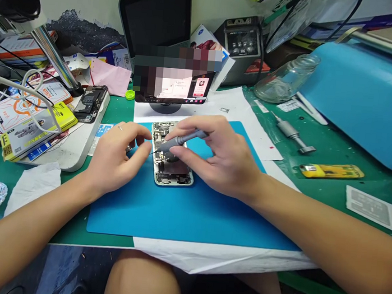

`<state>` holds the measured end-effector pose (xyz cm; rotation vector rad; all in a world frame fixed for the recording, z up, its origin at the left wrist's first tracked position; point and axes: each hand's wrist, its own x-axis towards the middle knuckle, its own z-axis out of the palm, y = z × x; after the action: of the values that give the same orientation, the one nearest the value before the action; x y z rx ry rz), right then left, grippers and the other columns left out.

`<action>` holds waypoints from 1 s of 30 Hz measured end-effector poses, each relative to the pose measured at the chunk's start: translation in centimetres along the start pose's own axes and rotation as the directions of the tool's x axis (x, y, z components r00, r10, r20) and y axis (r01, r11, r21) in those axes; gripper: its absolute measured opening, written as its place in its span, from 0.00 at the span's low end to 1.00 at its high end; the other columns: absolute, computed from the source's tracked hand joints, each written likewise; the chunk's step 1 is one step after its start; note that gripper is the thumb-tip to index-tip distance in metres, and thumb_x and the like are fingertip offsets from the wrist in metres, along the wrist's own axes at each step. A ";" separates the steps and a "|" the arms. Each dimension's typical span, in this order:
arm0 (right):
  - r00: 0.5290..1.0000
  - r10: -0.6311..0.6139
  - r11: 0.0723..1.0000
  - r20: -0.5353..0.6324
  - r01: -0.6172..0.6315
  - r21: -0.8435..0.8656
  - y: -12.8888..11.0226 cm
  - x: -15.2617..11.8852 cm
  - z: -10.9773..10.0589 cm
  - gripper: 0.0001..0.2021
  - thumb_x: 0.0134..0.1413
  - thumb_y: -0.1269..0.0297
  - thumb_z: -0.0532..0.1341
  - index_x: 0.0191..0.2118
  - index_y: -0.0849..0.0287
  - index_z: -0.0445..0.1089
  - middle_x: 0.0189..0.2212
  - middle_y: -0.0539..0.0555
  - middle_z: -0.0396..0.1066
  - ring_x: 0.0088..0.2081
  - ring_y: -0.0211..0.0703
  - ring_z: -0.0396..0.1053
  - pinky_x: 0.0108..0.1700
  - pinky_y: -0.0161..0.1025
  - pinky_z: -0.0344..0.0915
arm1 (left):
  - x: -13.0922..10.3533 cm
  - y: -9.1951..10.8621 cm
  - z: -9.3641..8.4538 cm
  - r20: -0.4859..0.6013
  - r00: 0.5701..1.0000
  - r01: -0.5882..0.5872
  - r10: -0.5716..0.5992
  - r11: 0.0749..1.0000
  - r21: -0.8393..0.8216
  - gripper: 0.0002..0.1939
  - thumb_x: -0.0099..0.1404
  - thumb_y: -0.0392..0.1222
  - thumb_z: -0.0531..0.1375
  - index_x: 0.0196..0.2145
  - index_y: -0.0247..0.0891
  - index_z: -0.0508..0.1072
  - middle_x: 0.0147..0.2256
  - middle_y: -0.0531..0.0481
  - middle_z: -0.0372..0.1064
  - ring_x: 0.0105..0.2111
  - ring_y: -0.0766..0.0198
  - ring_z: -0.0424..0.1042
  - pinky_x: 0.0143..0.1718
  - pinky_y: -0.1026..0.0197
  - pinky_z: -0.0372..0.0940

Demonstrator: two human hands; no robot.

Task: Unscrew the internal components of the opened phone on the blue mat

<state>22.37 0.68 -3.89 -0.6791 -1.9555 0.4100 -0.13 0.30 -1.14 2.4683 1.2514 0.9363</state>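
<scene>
An opened phone point(174, 169) lies on the blue mat point(183, 216), its inner boards and parts exposed. My right hand point(222, 156) grips a grey screwdriver point(174, 144) between thumb and fingers, slanted across the phone. The driver's thin tip points left, at the phone's left edge, close to my left thumb. My left hand point(120, 157) is curled beside that edge, thumb and index finger drawn together. Whatever its fingers hold, if anything, is hidden.
Behind the phone stands a small lit screen point(183, 87). At left, a white stand point(80, 149) bears another opened phone point(91, 104) and a yellow battery box point(37, 132). At right lie a grey tool point(290, 132), a yellow packet point(333, 171) and a glass jar point(286, 79).
</scene>
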 end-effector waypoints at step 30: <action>0.976 -0.077 0.988 -0.203 0.101 0.114 0.4 0.5 -0.3 0.31 0.58 0.73 0.66 0.64 0.43 0.63 0.37 0.48 0.76 0.40 0.42 0.79 0.44 0.41 0.81 | -0.2 -0.6 0.8 0.098 0.969 -0.233 0.226 0.970 0.064 0.05 0.72 0.37 0.61 0.40 0.35 0.78 0.34 0.49 0.75 0.34 0.62 0.71 0.38 0.59 0.61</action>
<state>22.58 1.30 -3.67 -0.5293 -1.7494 0.3897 -0.08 0.59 -2.10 2.7260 1.0058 0.8318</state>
